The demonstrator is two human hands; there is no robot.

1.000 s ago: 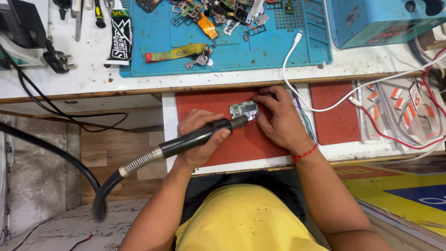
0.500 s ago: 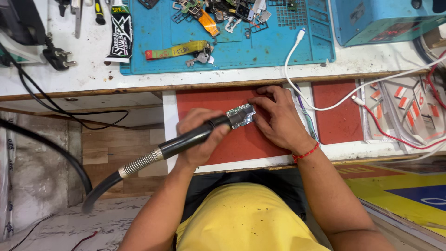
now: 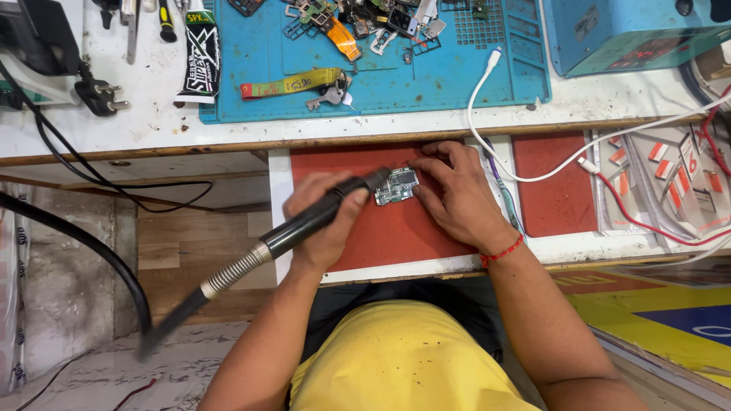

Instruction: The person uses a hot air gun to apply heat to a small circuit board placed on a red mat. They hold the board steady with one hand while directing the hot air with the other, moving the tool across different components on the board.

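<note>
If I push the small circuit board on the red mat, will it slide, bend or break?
The circuit board looks thin, flat and light, so it would likely slide; the right hand pins it. Probably stiff, with fragile exposed parts.

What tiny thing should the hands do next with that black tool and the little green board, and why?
Probably keep the tool's tip hovering and circle it gently over the small green circuit board. The left hand grips the black hose-fed handheld tool with its nozzle right at the board's edge, while the right hand pins the board on the red mat.
</note>
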